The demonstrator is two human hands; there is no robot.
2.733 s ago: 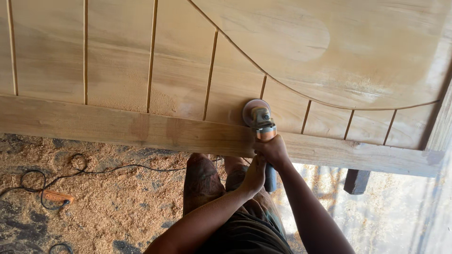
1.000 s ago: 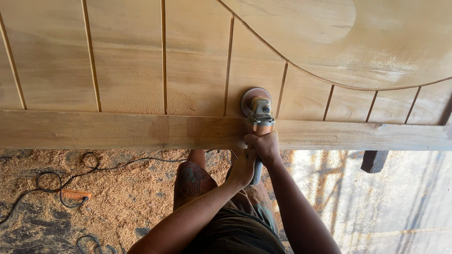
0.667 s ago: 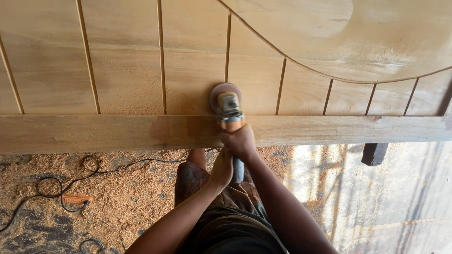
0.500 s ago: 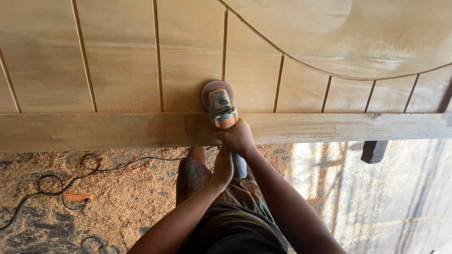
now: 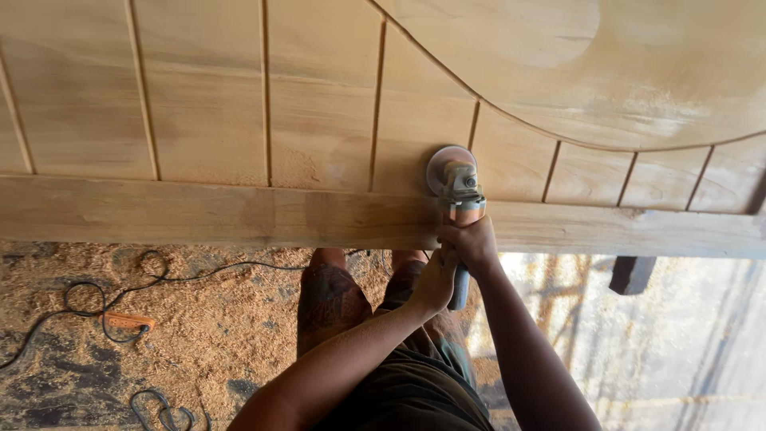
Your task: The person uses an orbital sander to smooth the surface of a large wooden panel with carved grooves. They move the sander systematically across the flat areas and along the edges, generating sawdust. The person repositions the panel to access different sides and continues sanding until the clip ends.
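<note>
1. Both hands grip an angle grinder fitted with a round sanding disc. Right hand is wrapped tight around the orange neck just behind the head; left hand is curled shut around the blue rear handle lower down.
2. The disc lies flat on a large wooden panel, at the foot of one vertical slat, just above the long horizontal rail and just left of a groove between slats.
3. The panel has grooved vertical slats on the left and a wide curved board at upper right.
4. Progress, judged only from the surface: wood around the disc and on the nearest slats looks pale and dusted, with a light powdery patch just left of the tool. The curved board shows a smoother, shinier area and a dusty streak. Rail carries darker bands, likely not yet smoothed.
5. Sawdust thick on the floor, so much material seems already removed.
6. What remains probably includes the rail and the slats at far right; can't tell their finish.
7. Black cable loops over the sawdust to an orange socket block.
</note>
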